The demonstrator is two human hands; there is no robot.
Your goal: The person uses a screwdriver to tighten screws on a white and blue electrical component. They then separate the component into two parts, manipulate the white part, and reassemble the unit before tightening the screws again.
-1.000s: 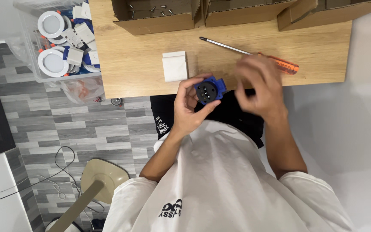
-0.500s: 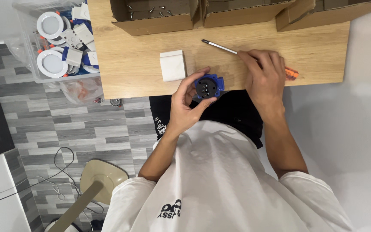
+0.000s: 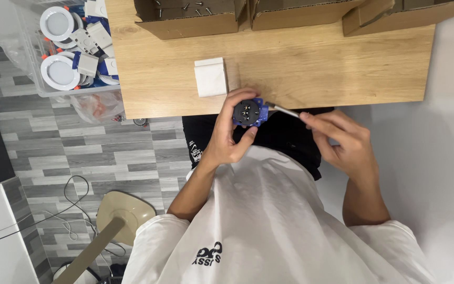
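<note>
Round blue-and-black plastic socket insert [image 3: 248, 112]: matt, w/ small shiny metal contacts. Thin metal screwdriver shaft [image 3: 282, 110]: smooth, glossy. Light wooden table top [image 3: 321, 68]: matt, fine grain. White square plastic cover plate [image 3: 210, 78], far left of insert: smooth, satin. Brown cardboard boxes [image 3: 195, 21] at far edge: rough, dull.

Blue socket insert [image 3: 248, 112], round black face with metal contacts, face toward camera, held at near edge of desk [image 3: 342, 68], centre of scene. Screwdriver [image 3: 282, 109]: thin metal shaft, tip touching socket's right side, shaft running right and slightly nearer; handle hidden.
</note>
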